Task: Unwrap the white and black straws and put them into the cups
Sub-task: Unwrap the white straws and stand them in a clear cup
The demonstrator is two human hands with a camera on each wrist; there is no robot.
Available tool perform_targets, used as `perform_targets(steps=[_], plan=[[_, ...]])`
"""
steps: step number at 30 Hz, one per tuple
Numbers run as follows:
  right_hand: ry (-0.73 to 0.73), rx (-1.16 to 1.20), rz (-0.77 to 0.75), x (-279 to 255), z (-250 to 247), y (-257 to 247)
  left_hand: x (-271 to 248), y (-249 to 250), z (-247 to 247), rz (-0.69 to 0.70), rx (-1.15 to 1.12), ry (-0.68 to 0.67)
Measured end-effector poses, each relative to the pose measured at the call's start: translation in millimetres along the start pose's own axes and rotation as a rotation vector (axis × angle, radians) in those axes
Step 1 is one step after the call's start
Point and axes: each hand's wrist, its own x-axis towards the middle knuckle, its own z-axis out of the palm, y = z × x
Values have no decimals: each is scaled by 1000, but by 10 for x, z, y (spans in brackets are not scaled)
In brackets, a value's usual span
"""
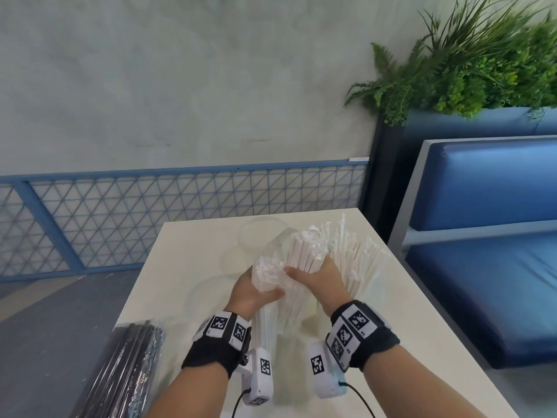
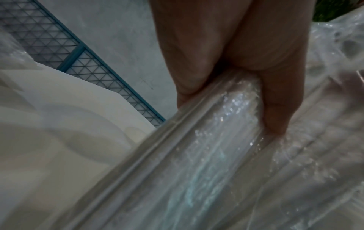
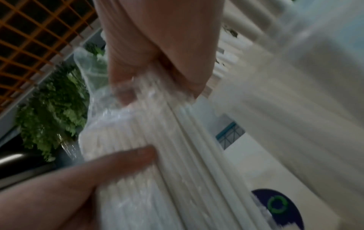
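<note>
1. Left hand [image 1: 254, 289]: fingers curled round a bundle of white paper-wrapped straws in a clear plastic bag [image 1: 268, 274], held raised over the white rectangular table [image 1: 187, 254]. Left wrist view shows the fingers [image 2: 275, 96] wrapped over crinkled clear film.
2. Right hand [image 1: 316, 277]: grips a thicker bundle of white paper straws [image 1: 304, 251], thumb pressed against its left side; bundle tilts away, far ends fanned.
3. The two bundles touch between the hands.
4. More loose white straws [image 1: 358, 257] stand just right of the right hand.
5. Clear plastic cups [image 1: 262, 233] sit beyond the hands; outlines faint.
6. Pack of black straws in clear wrap [image 1: 129, 363] lies at near-left table edge, apart from both hands.
</note>
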Motion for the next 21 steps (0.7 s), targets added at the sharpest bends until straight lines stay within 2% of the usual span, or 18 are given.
perform_targets(steps=[3,10,13,16,21], plan=[[94,60,15,22,43,1,-24,4,-12,6,-2,-18],[250,178,-91,218,-41,-460,1,7,-23,-24,42,10],[299,249,-91,271,-118,-557,4,9,-27,-27,54,17],[304,293,-81,266,-159,-547,14,2,-21,-22,72,25],[216,257,5,161,-110,-338,30,21,29,-22,83,63]])
